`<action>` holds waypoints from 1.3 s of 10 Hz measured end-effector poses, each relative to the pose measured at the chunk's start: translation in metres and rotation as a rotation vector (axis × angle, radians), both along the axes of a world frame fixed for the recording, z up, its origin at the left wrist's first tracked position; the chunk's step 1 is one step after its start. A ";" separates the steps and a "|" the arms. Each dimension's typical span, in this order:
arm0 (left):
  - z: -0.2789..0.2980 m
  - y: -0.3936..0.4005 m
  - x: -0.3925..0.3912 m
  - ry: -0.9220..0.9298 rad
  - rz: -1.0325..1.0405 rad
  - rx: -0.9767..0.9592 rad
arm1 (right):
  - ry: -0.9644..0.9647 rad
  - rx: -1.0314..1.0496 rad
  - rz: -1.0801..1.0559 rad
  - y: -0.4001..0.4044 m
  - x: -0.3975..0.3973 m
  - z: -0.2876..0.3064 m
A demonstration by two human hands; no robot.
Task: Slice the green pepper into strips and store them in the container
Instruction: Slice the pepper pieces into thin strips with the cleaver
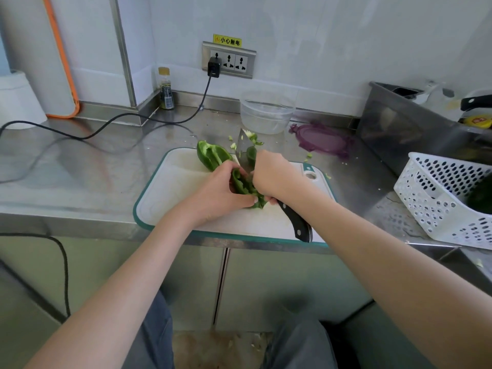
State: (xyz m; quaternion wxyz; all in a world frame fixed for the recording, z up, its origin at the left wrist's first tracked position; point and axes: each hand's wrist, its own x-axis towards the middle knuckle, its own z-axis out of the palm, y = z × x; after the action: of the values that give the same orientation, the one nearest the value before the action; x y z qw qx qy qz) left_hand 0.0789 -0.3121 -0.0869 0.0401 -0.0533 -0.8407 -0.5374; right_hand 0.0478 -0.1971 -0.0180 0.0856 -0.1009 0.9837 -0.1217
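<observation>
A white cutting board (170, 198) with a teal rim lies at the front edge of the steel counter. My left hand (221, 193) is closed around a bunch of green pepper strips (243, 185) in the middle of the board. My right hand (274, 174) presses against the strips from the right and grips the knife (243, 153) where blade meets black handle; the blade points away from me. An uncut pepper half (213, 155) rests at the board's far edge. The clear, empty container (267, 113) stands behind the board, its purple lid (322, 141) beside it.
Pepper scraps (253, 137) lie on the counter past the blade tip. A white perforated basket (447, 198) holding another green pepper stands at right, in front of a steel tub (399, 129). A bottle (165, 89) and a black cable (106, 126) are at back left.
</observation>
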 end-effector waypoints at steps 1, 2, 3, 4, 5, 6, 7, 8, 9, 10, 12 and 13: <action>0.001 0.003 0.003 0.036 0.037 -0.047 | -0.043 0.018 0.001 0.008 0.002 -0.001; 0.001 0.003 0.004 0.049 0.025 -0.080 | 0.035 -0.112 0.035 0.022 0.011 -0.008; 0.002 0.002 0.004 0.041 0.000 -0.096 | 0.038 -0.129 0.029 0.024 0.008 -0.012; 0.001 0.000 0.003 0.034 -0.001 -0.046 | 0.034 -0.158 0.009 0.017 -0.005 -0.007; 0.000 -0.002 0.002 0.063 0.053 0.011 | -0.055 -0.106 -0.015 0.022 -0.018 -0.004; -0.002 -0.004 -0.001 0.090 0.063 0.000 | -0.047 -0.101 -0.045 0.039 -0.025 0.000; -0.003 -0.004 -0.003 0.095 0.014 -0.005 | -0.016 -0.155 -0.098 0.056 -0.024 0.002; -0.005 -0.003 -0.006 0.106 -0.021 -0.045 | -0.023 -0.243 -0.135 0.061 -0.020 0.006; -0.007 -0.002 -0.008 0.124 -0.017 -0.102 | -0.006 -0.259 -0.082 0.058 -0.015 0.008; -0.009 -0.002 -0.010 0.113 0.008 -0.079 | 0.001 -0.274 -0.057 0.053 -0.012 0.010; -0.008 -0.002 -0.008 0.086 0.027 -0.083 | -0.040 -0.298 -0.035 0.041 -0.004 0.010; -0.007 -0.002 -0.008 0.085 0.030 -0.091 | -0.053 -0.325 -0.026 0.036 0.000 0.008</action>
State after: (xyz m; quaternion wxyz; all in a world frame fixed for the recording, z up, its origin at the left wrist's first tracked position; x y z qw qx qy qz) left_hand 0.0709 -0.3137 -0.0935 0.0815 -0.0651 -0.8625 -0.4951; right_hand 0.0476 -0.1607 -0.0104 0.0925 -0.0975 0.9497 -0.2828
